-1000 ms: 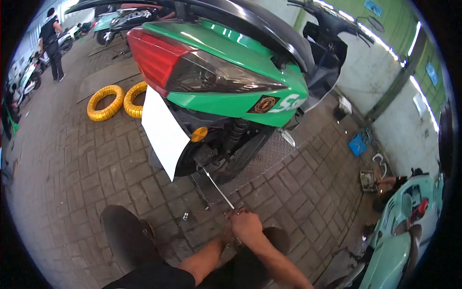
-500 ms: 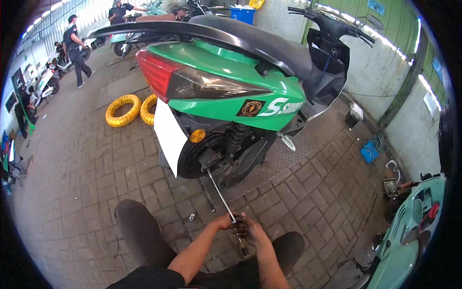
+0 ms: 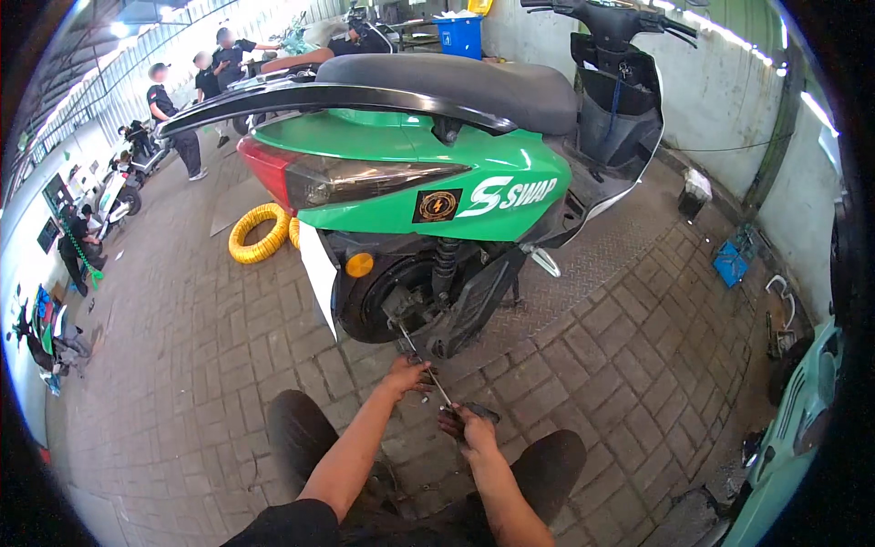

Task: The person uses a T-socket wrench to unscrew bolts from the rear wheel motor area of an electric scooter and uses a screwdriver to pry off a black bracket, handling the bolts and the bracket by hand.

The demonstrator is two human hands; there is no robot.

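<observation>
A green scooter (image 3: pixel 355 219) stands in front of me with its rear toward me. Its rear wheel (image 3: pixel 365 305) is low in the middle of the view. From the hub area, a long thin metal rod-like tool (image 3: pixel 439 387) slants down toward me. My left hand (image 3: pixel 406 375) is closed about the rod near the wheel, its fingertips partly hidden. My right hand (image 3: pixel 469 427) grips the tool's near end, where a dark handle-like piece (image 3: pixel 483 413) sticks out to the right; the tool's exact kind is unclear.
Yellow coiled rings (image 3: pixel 259 233) lie behind the scooter on the brick floor (image 3: pixel 583 392). A light green scooter panel (image 3: pixel 797 438) stands at right. A blue item (image 3: pixel 730 264) sits by the wall. Several people and parked scooters are farther back at left.
My left hand has slid forward along the rod toward the wheel, away from my right hand. My right hand has moved slightly forward, and the view has shifted.
</observation>
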